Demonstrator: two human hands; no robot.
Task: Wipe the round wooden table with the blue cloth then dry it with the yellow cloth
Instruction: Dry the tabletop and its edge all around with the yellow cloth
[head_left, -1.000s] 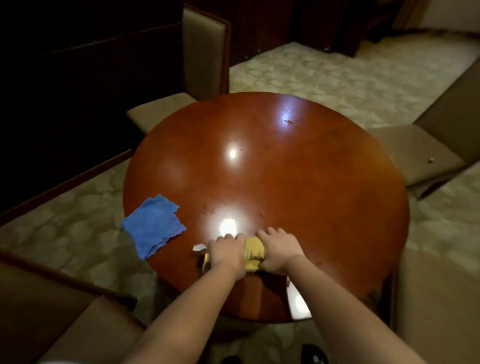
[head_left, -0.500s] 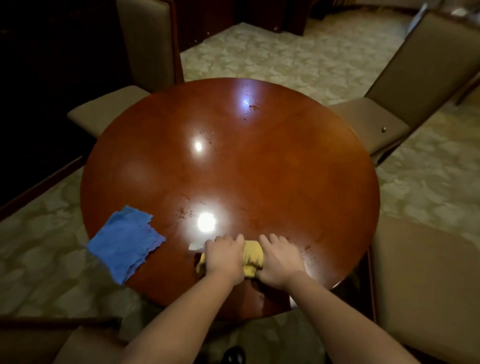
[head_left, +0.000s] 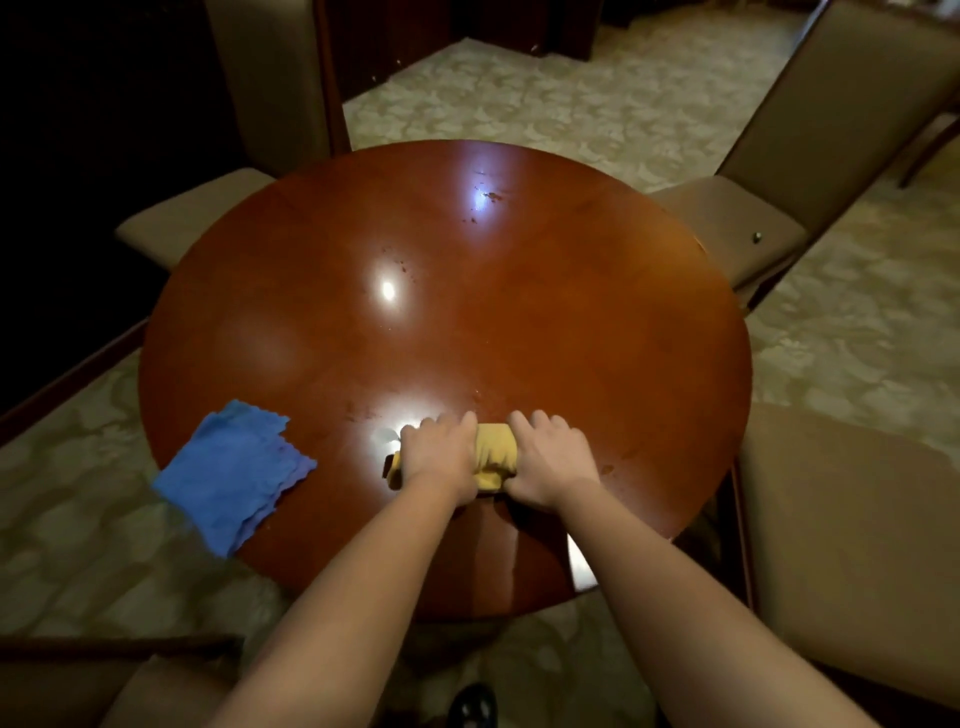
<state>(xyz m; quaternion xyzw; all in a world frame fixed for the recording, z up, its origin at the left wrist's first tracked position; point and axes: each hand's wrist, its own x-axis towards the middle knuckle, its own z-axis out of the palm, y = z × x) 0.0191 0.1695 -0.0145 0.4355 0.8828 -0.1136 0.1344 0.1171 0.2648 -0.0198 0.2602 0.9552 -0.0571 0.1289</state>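
The round wooden table (head_left: 519, 322) has a glossy red-brown top with light glare and small specks. A bunched yellow cloth (head_left: 496, 454) lies on the table's near part. My left hand (head_left: 439, 454) and my right hand (head_left: 553, 462) sit side by side on it, fingers curled over its far edge, gripping it against the wood. Only the cloth's middle and a left tip show between and beside my hands. The blue cloth (head_left: 234, 473) lies flat at the table's left edge, hanging partly over the rim, apart from both hands.
Beige upholstered chairs ring the table: one at the back left (head_left: 270, 93), one at the back right (head_left: 831, 104), one close on the right (head_left: 852, 519), one at the lower left (head_left: 104, 686). Patterned carpet (head_left: 519, 98) covers the floor. A dark shoe (head_left: 472, 706) shows below the table.
The head view has swung, so the table and chairs sit differently in frame. Both hands stay on the yellow cloth near the front edge. The blue cloth has not moved.
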